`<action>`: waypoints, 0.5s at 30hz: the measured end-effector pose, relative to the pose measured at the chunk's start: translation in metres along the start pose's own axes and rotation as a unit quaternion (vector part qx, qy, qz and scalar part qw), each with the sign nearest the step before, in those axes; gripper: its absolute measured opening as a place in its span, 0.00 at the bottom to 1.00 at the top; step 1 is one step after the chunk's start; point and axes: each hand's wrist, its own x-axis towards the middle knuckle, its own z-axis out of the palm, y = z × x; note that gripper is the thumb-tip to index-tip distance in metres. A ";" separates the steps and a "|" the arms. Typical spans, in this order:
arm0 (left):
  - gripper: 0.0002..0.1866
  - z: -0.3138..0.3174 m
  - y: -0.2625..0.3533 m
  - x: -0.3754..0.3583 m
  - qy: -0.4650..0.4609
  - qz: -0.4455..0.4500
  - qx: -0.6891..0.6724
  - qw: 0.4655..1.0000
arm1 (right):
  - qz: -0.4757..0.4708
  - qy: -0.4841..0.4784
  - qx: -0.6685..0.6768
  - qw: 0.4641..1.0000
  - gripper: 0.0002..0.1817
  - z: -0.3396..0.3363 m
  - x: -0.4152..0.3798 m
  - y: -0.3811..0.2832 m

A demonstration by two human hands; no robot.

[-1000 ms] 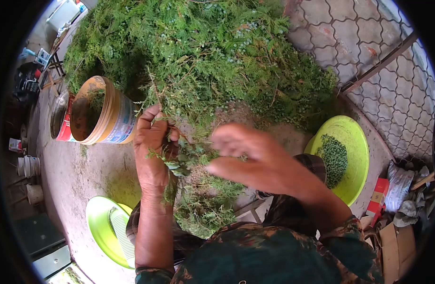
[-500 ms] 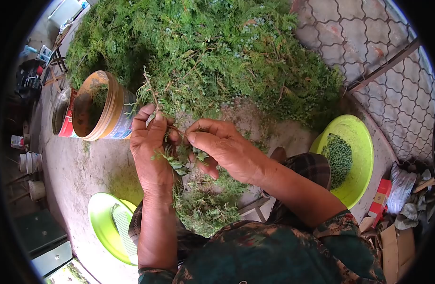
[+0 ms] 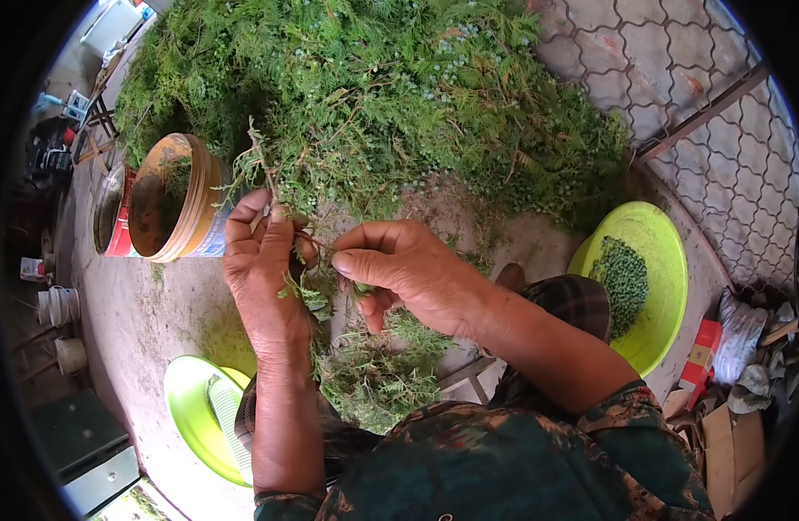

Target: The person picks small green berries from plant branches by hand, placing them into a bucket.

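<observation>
My left hand [image 3: 269, 260] is closed around a thin evergreen sprig [image 3: 262, 156], whose leafy tip sticks up past the fingers. Opposite it, my right hand [image 3: 408, 269] pinches at the lower part of the sprig with thumb and forefinger; a bit of green shows under its curled fingers. Leaves hang down between the two hands. Beyond them lies a large heap of evergreen branches [image 3: 373, 95] dotted with pale blue-green berries. Below the hands, a smaller pile of stripped sprigs [image 3: 382, 373] rests on the floor.
To the right, a yellow-green basin [image 3: 664, 260] holds many green berries [image 3: 621, 286]. An orange-brown bucket [image 3: 210, 195] leans beside a red one [image 3: 120, 230] at left. Another green basin [image 3: 181, 408] with a ridged board sits lower left. Cardboard [image 3: 734, 451] lies at far right.
Both hands have shifted slightly left with the sprig. My right fingers have closed in a little, and fewer leaves show beneath them.
</observation>
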 end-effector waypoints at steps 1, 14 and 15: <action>0.11 -0.001 0.001 0.001 0.003 0.003 -0.004 1.000 | 0.000 0.000 0.001 1.000 0.11 0.001 0.000 -0.002; 0.11 -0.001 -0.003 0.003 0.027 0.002 0.029 0.999 | 0.011 -0.013 0.092 0.996 0.12 -0.007 0.001 0.004; 0.11 -0.001 -0.004 0.002 0.012 -0.001 0.018 1.000 | 0.011 -0.004 0.102 0.995 0.10 -0.008 0.002 0.005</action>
